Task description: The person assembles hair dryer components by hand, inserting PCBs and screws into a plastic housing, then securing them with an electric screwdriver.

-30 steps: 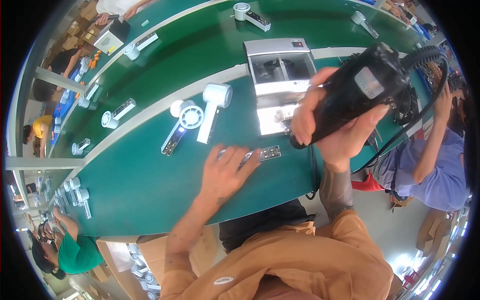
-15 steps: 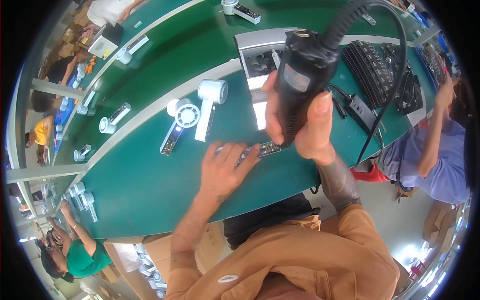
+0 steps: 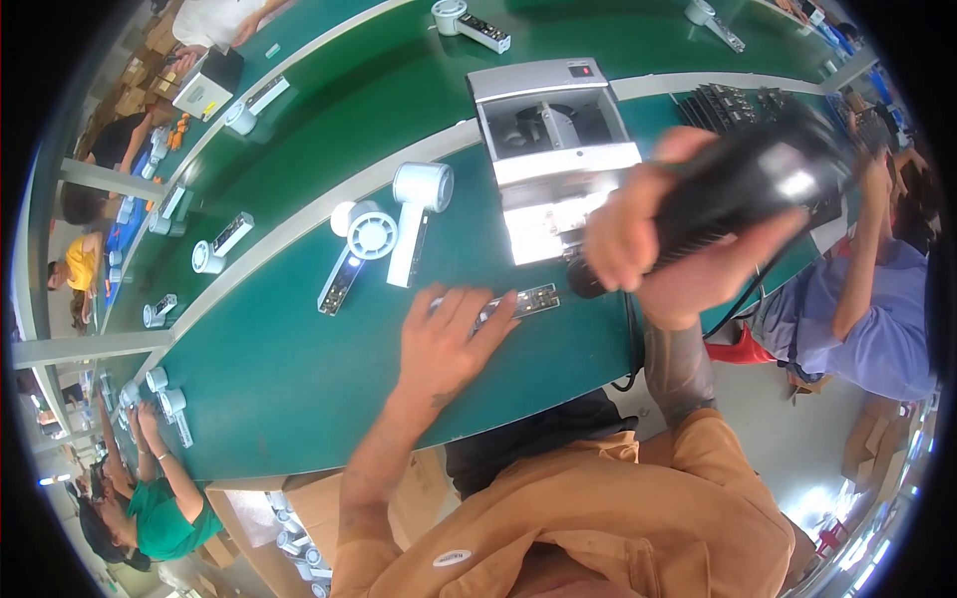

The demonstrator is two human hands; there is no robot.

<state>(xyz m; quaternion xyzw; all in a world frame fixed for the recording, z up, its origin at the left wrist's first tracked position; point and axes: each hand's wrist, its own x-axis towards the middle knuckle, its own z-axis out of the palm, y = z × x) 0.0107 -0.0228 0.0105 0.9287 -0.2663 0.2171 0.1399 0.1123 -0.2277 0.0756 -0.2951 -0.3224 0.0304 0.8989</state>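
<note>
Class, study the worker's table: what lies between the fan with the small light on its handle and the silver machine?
A second pale fan, close to the lit fan, then green tabletop up to the silver machine, in the head view.

From head height we look down, wide and close, over left hand, right hand and table.

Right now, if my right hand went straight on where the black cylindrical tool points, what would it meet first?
Probably the right end of the narrow silver electronic strip under your left hand, though the height of the tool is unclear.
</note>
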